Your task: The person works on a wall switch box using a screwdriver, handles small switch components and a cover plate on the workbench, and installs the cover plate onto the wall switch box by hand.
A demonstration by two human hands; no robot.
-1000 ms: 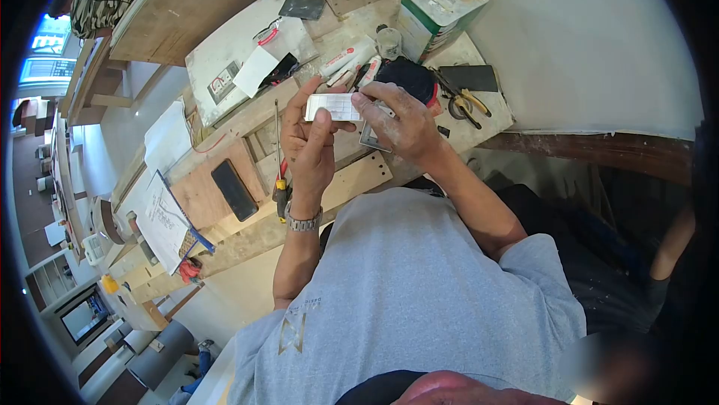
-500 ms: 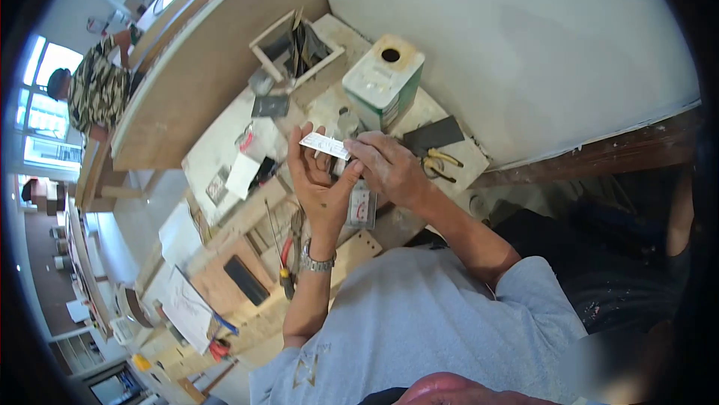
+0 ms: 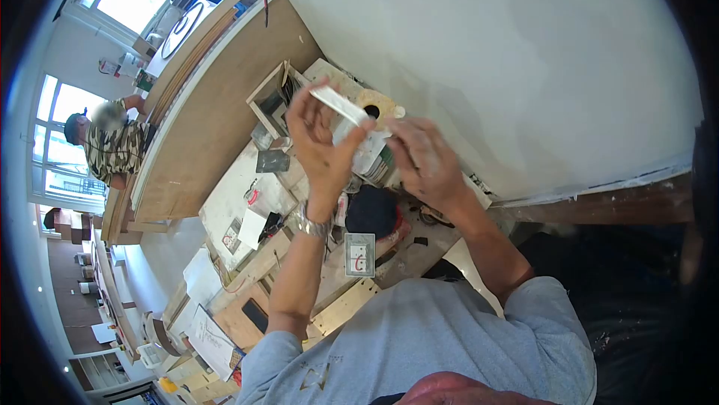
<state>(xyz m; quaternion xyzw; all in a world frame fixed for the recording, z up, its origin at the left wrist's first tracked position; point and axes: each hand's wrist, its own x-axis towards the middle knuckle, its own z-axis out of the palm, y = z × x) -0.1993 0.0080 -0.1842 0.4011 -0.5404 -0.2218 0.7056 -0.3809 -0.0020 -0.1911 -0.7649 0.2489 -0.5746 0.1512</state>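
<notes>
A thin white strip-like piece [image 3: 341, 105], slightly blurred, is held at a tilt by my left hand [image 3: 322, 154], with the thumb at its lower right end and the fingers at its upper left end. A metal watch sits on my left wrist. My right hand [image 3: 427, 162] is off the strip's right end, its fingers bent and smeared by motion; whether anything is in them cannot be made out. Behind the hands stands a tin can [image 3: 382, 102] with a round hole, partly hidden. Below them lie a dark rounded object [image 3: 371, 210] and a small clear-edged box with a red mark [image 3: 360, 255].
A wooden box [image 3: 264, 98] holding dark sheets stands at the back by the wooden partition [image 3: 217, 113]. A dark square plate [image 3: 272, 161], a white card [image 3: 252, 229] and a black phone-like slab [image 3: 255, 315] lie on the bench. Beyond the partition, a person in camouflage [image 3: 116, 147] is at work.
Both hands have risen, and the right hand has come away from the white strip. The view has shifted, uncovering the dark rounded object and the red-marked box.
</notes>
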